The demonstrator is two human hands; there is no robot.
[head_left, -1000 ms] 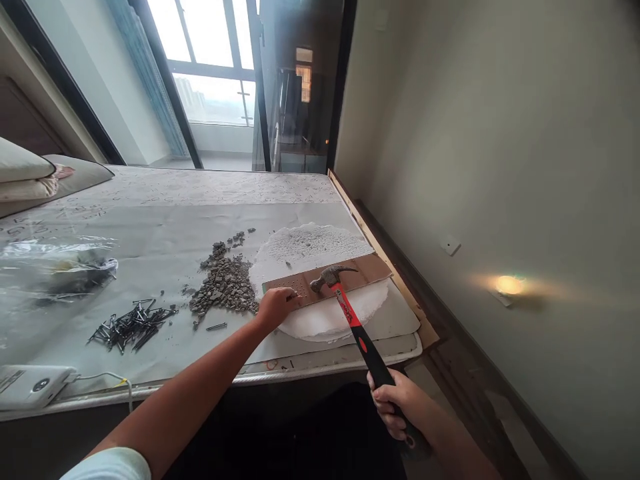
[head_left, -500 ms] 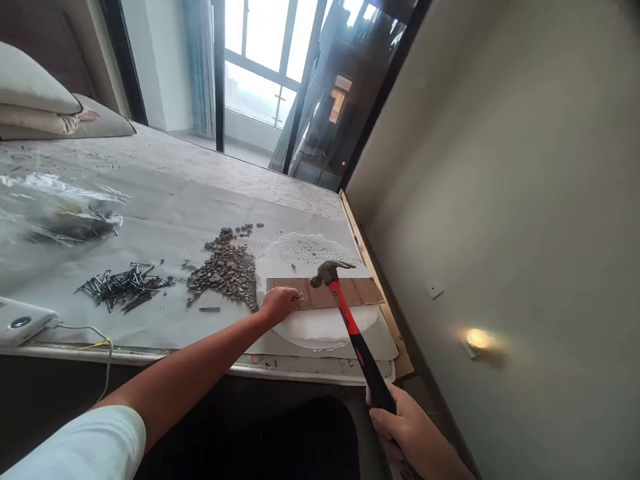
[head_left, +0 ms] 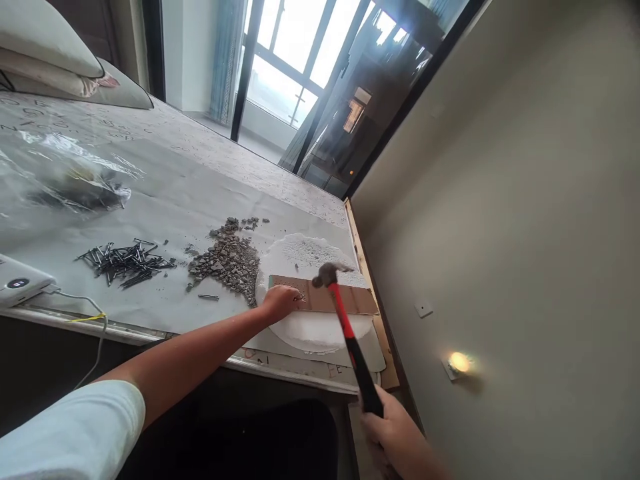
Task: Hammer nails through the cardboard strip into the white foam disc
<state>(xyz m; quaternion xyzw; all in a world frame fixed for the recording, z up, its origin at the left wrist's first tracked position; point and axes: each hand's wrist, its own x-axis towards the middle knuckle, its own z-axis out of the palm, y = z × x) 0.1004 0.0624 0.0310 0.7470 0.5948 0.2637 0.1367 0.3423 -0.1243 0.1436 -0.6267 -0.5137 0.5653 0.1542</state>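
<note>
My left hand (head_left: 279,301) rests on the left end of a brown board (head_left: 350,302), its fingers pinched on a small nail that I can barely make out. The board lies across a round white foam disc (head_left: 310,327) near the mattress corner. My right hand (head_left: 395,437) grips the black end of a red-and-black claw hammer (head_left: 345,327). Its steel head (head_left: 326,273) hangs just above the board, right of my left fingers.
A heap of grey rubble (head_left: 227,261) lies left of the disc, with one loose nail (head_left: 208,297) before it. A pile of black nails (head_left: 123,259) sits further left, a plastic bag (head_left: 70,180) behind, a white power bank (head_left: 20,283) with cable at the edge. A wall stands close on the right.
The view has swung left and tilted. The hammer has lifted and its handle stands steeper, with the head blurred above the board. My left hand has stayed on the board's left end.
</note>
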